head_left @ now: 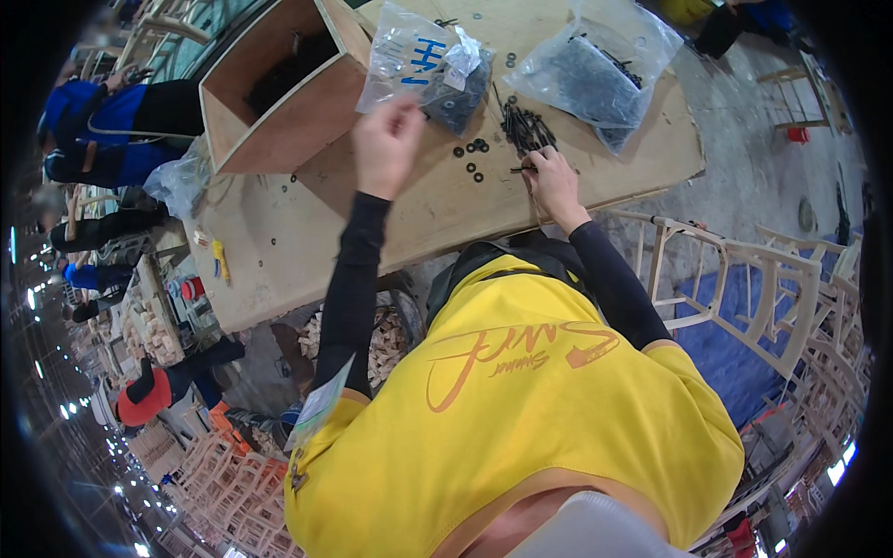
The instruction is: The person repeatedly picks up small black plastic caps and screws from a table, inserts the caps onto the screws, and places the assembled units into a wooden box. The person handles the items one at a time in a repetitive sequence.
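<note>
My right hand [555,183] pinches a thin black bolt [522,169] just below a loose pile of black bolts [526,128] on the table. My left hand [387,147] is raised over the table beside a clear plastic bag [456,104] of dark hardware. Its fingers look curled together but are slightly blurred, and whatever they may hold cannot be made out. Between my hands lie several black washers [477,146], with a few more washers [474,172] just below them. Another clear bag [584,91] with dark pieces inside rests beyond my right hand.
An open wooden box [288,135] with dark contents stands at the table's far left. A yellow-handled tool [219,260] lies near the left edge of the worn table [307,265]. Wooden chair frames [726,270] stand at right. Other people [153,395] are off to the left.
</note>
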A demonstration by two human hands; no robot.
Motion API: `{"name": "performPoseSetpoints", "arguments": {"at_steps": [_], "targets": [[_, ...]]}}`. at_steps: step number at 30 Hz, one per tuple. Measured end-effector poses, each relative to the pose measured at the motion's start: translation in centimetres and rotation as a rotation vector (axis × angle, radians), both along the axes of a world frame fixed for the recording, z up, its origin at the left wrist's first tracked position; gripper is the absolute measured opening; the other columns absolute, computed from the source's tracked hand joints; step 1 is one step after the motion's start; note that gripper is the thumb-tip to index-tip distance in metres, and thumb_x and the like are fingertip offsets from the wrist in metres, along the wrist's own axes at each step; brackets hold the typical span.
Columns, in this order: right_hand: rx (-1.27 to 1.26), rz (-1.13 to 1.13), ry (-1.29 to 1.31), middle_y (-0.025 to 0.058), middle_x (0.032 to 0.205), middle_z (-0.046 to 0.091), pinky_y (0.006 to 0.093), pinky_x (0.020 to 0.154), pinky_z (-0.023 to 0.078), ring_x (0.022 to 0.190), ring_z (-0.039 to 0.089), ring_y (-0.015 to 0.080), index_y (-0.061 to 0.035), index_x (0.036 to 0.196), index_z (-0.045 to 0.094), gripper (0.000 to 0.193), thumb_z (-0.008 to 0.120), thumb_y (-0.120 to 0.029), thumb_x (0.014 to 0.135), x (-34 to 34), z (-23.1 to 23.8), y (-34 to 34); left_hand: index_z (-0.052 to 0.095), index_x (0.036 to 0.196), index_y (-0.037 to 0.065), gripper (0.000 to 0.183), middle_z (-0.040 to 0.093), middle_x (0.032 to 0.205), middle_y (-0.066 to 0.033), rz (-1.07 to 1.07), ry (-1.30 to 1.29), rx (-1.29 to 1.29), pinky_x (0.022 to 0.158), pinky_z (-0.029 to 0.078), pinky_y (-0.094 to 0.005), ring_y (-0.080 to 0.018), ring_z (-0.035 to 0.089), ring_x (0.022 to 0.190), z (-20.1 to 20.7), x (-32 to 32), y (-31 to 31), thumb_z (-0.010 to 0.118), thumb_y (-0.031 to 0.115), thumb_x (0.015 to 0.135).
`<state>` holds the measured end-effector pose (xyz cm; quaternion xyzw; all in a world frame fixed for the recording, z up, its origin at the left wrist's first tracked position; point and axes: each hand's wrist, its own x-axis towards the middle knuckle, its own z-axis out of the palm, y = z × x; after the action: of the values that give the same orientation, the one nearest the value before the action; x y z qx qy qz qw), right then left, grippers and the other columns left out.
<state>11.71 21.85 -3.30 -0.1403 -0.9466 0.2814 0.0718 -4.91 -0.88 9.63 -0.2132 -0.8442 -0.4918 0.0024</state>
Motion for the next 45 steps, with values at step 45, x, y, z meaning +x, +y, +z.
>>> {"name": "performPoseSetpoints", "arguments": {"at_steps": [45], "targets": [[-0.521, -0.124, 0.047, 0.0095, 0.098, 0.07, 0.0356, 0.074, 0.054, 0.077, 0.068, 0.0209, -0.0093, 0.108, 0.072, 0.023, 0.073, -0.02, 0.088, 0.5, -0.2, -0.9, 0.075, 0.093, 0.003, 0.013, 0.071, 0.087, -0.0062, -0.066, 0.076, -0.02, 0.065, 0.051, -0.0266, -0.0102, 0.064, 0.071, 0.5, 2.6, 0.3, 0.076, 0.014, 0.086]]}}
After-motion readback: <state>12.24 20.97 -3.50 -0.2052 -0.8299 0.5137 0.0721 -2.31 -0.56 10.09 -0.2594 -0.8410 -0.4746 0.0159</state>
